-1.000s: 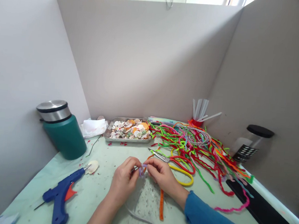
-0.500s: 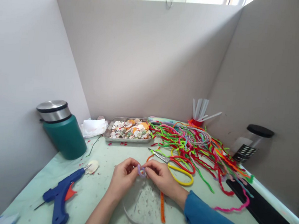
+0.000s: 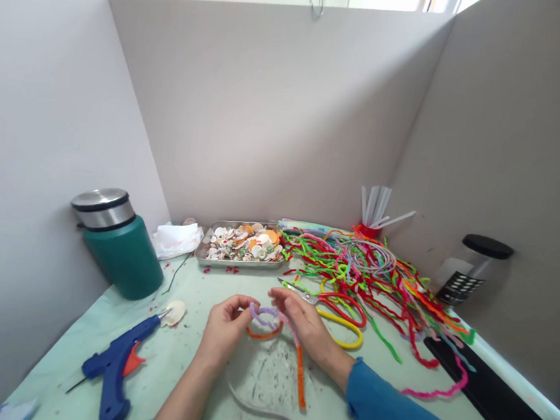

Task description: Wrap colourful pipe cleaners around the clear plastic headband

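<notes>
My left hand [image 3: 223,329] pinches one end of a lilac pipe cleaner [image 3: 265,312] that is wound together with an orange pipe cleaner [image 3: 300,376]. My right hand [image 3: 305,323] holds the other side of the twisted part, its fingers curled over it. The orange stem bends in a loop between the hands and trails down onto the pale green table [image 3: 186,359]. Both hands hover just above the table, in front of the scissors [image 3: 330,304].
A blue glue gun [image 3: 116,369] and a white shell [image 3: 174,312] lie at the left. Behind stand a green flask [image 3: 115,244], a metal tray of shells [image 3: 240,242], a heap of coloured pipe cleaners [image 3: 377,279], a cup of glue sticks [image 3: 373,212] and a black-lidded jar [image 3: 472,268].
The hands have drawn slightly apart, opening the twisted lilac and orange stems into a wider loop. The orange stem now shows between the hands.
</notes>
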Available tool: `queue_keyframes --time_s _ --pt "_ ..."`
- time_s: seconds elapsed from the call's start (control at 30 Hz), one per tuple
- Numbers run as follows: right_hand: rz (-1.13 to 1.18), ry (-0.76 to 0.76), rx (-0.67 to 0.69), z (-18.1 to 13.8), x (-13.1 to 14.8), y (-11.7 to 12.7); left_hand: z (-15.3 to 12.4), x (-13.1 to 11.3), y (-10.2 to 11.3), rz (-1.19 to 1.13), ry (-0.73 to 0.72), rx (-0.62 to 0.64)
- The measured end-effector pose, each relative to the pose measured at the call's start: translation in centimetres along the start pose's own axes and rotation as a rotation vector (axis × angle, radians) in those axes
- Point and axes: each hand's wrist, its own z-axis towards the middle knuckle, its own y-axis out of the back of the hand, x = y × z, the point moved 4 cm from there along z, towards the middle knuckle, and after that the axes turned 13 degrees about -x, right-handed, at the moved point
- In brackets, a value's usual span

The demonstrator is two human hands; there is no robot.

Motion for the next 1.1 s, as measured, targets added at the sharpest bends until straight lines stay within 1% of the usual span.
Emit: queue_keyframes --time_s 0.07,0.17,0.3,0.4,0.5,0.63,0.73,0.8,0.87,0.97,1.1 --pt "-0.030 -0.008 0.039 -0.1 -0.1 -0.2 -0.1 0.0 -0.2 0.021 0.010 0.020" --pt "-0.134 0.043 0.091 -0.2 -0.1 -0.6 -0.3 -0.1 -0.4 0.050 -0.023 0.041" --pt "-0.210 0.094 0.086 -0.3 -0.1 -0.8 -0.5 -0.2 -0.5 0.214 -0.137 0.044" --pt "-0.230 0.103 0.090 -0.3 0.0 -0.9 -0.5 -0.1 -0.4 0.269 -0.143 0.040" --pt "-0.241 0.136 0.096 -0.4 0.2 -0.9 -0.5 -0.1 -0.4 0.188 -0.076 0.041" --pt "-0.219 0.174 0.119 -0.6 0.6 -0.8 -0.6 -0.1 -0.3 0.117 0.087 0.015" --pt "-0.198 0.202 0.140 -0.7 1.0 -0.8 -0.9 -0.1 -0.6 0.080 0.188 0.064" --pt "-0.193 0.206 0.159 -0.8 1.2 -0.9 -1.0 0.1 -0.7 0.087 0.229 0.077" --pt "-0.196 0.188 0.159 -0.8 1.0 -0.9 -1.0 0.4 -0.6 0.152 0.244 0.039" --pt "-0.198 0.120 0.109 -0.6 0.3 -0.9 -0.7 0.5 -0.2 0.262 0.170 -0.054" --pt "-0.159 0.024 0.052 -0.1 -0.8 -0.7 -0.5 -0.3 0.1 0.268 -0.024 -0.099"
